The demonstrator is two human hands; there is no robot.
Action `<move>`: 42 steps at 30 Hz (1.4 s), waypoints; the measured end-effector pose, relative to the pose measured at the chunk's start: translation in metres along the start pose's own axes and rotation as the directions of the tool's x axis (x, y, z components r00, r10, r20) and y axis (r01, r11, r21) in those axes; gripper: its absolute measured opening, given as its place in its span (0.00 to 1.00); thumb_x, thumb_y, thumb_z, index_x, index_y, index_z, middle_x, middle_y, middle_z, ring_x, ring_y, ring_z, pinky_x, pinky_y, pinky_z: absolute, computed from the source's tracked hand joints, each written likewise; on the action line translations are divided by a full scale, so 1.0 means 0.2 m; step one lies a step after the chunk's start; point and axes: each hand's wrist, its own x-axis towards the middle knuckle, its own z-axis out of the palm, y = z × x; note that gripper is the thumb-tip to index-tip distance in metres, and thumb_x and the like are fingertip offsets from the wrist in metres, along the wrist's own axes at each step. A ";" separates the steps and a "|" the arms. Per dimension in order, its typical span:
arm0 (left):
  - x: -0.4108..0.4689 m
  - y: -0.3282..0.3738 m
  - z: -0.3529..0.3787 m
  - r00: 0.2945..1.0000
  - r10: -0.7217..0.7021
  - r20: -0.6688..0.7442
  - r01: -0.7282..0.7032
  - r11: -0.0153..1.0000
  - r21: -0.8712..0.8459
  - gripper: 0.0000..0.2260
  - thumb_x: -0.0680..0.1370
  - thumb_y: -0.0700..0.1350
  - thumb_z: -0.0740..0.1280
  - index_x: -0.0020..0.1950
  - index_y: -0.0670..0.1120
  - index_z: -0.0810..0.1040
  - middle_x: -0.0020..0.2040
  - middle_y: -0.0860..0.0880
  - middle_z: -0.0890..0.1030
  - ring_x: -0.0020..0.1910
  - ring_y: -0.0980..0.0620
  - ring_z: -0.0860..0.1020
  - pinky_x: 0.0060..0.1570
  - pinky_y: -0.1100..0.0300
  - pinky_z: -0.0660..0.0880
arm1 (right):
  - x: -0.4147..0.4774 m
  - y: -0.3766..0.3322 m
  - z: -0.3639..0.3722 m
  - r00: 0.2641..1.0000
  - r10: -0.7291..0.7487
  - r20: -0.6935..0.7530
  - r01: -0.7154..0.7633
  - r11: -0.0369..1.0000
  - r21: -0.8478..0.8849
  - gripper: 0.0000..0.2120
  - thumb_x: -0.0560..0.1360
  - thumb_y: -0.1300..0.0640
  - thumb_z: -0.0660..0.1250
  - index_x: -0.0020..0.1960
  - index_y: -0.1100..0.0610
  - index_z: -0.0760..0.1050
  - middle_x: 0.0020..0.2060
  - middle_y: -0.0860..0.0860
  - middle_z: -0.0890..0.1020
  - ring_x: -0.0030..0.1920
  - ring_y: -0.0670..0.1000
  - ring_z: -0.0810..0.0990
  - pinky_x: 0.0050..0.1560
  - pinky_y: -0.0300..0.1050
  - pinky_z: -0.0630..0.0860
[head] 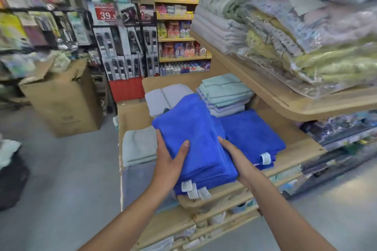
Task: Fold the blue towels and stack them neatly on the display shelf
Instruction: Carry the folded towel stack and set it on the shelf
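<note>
Left hand (pixel 169 161): clasps the left side of the folded blue towel stack (pixel 195 134), thumb flat on top, fingers hidden beneath.

Right hand (pixel 238 161): clasps the stack's right side, with my fingertips tucked out of sight against the cloth.

Stack: centre of frame, several layers, white labels (pixel 191 187) hanging from the near edge. Its near end lies over the front lip of the display shelf (pixel 295 149). I cannot tell whether it rests fully on the board.

Just right of it, touching: a second blue towel pile (pixel 253 134) lying flat on the same shelf.

Behind, toward upper centre: a teal towel stack (pixel 224 91) and a grey towel (pixel 165 98).

Left of my hands: a pale green towel (pixel 138 144).

Upper right: an upper shelf (pixel 285 104) carrying bagged towels (pixel 306 26).

Left of frame: a cardboard box (pixel 61 104) on the floor.
</note>
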 end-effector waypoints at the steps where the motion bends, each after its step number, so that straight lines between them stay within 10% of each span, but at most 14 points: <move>1: -0.01 -0.02 0.02 1.000 -0.006 -0.022 0.005 1.000 -0.023 0.39 0.73 0.62 0.68 0.78 0.63 0.50 0.72 0.71 0.62 0.71 0.71 0.64 0.74 0.62 0.61 | 0.01 0.00 -0.02 1.000 0.011 -0.007 -0.011 0.999 -0.034 0.30 0.70 0.36 0.74 0.66 0.51 0.81 0.63 0.53 0.84 0.63 0.54 0.83 0.61 0.51 0.78; 7: -0.04 -0.13 0.13 0.995 -0.046 -0.094 0.039 0.997 -0.072 0.33 0.77 0.59 0.69 0.77 0.66 0.55 0.73 0.70 0.65 0.71 0.69 0.67 0.70 0.63 0.65 | 0.07 0.01 -0.13 0.999 0.041 0.008 -0.040 0.989 -0.139 0.36 0.66 0.34 0.74 0.69 0.51 0.76 0.62 0.47 0.84 0.61 0.48 0.84 0.61 0.47 0.77; 13: -0.05 -0.23 0.21 0.970 -0.185 -0.160 0.175 0.982 -0.079 0.32 0.77 0.60 0.67 0.77 0.66 0.55 0.74 0.59 0.69 0.71 0.54 0.72 0.72 0.51 0.69 | 0.14 0.06 -0.17 0.994 0.079 0.080 -0.064 0.981 -0.185 0.10 0.78 0.40 0.68 0.57 0.36 0.71 0.48 0.28 0.83 0.48 0.30 0.81 0.44 0.27 0.77; 19: -0.06 -0.22 0.21 0.941 -0.268 -0.205 0.262 0.963 -0.059 0.43 0.69 0.72 0.69 0.78 0.70 0.50 0.76 0.59 0.68 0.72 0.52 0.72 0.73 0.47 0.68 | 0.19 0.15 -0.18 0.988 0.082 0.128 -0.073 0.995 -0.072 0.25 0.79 0.42 0.68 0.73 0.49 0.72 0.66 0.49 0.81 0.65 0.52 0.81 0.70 0.55 0.74; 24: -0.04 -0.24 0.22 0.930 -0.278 -0.242 0.303 0.950 0.072 0.40 0.77 0.63 0.68 0.82 0.61 0.49 0.78 0.56 0.64 0.73 0.53 0.68 0.71 0.57 0.65 | 0.23 0.19 -0.22 0.976 0.190 0.105 -0.178 0.978 -0.111 0.28 0.78 0.37 0.68 0.73 0.50 0.73 0.65 0.52 0.82 0.63 0.55 0.82 0.69 0.56 0.75; 31: -0.01 -0.28 0.23 0.912 -0.203 -0.357 0.377 0.758 0.532 0.36 0.79 0.69 0.56 0.82 0.62 0.45 0.83 0.51 0.43 0.82 0.46 0.49 0.78 0.43 0.54 | 0.30 0.09 -0.15 0.986 0.166 -0.003 -0.157 0.920 -0.360 0.29 0.80 0.41 0.66 0.74 0.58 0.70 0.68 0.55 0.78 0.64 0.55 0.79 0.63 0.48 0.76; 35: -0.06 -0.32 0.23 0.943 0.076 -0.325 0.247 0.496 0.833 0.36 0.78 0.71 0.41 0.83 0.57 0.47 0.84 0.47 0.46 0.82 0.43 0.45 0.79 0.42 0.48 | 0.30 -0.07 -0.14 0.989 -0.110 0.096 0.143 0.616 -0.775 0.22 0.82 0.51 0.62 0.72 0.60 0.70 0.72 0.57 0.73 0.70 0.58 0.73 0.67 0.47 0.71; 38: -0.02 -0.30 0.26 0.960 0.259 -0.103 0.008 0.342 0.940 0.35 0.79 0.66 0.47 0.83 0.53 0.50 0.84 0.48 0.49 0.82 0.46 0.44 0.80 0.43 0.47 | 0.31 -0.25 -0.32 0.847 -0.408 0.339 0.504 0.419 -0.755 0.16 0.82 0.61 0.61 0.66 0.53 0.79 0.65 0.50 0.79 0.67 0.52 0.75 0.62 0.36 0.67; 42: 0.09 -0.23 0.29 0.963 0.239 0.126 -0.211 0.374 0.903 0.34 0.78 0.59 0.51 0.83 0.54 0.47 0.83 0.52 0.47 0.82 0.52 0.43 0.80 0.44 0.50 | 0.44 -0.35 -0.70 0.838 -0.328 0.437 0.491 0.100 -0.866 0.19 0.85 0.50 0.60 0.75 0.48 0.72 0.76 0.49 0.68 0.78 0.51 0.63 0.74 0.43 0.59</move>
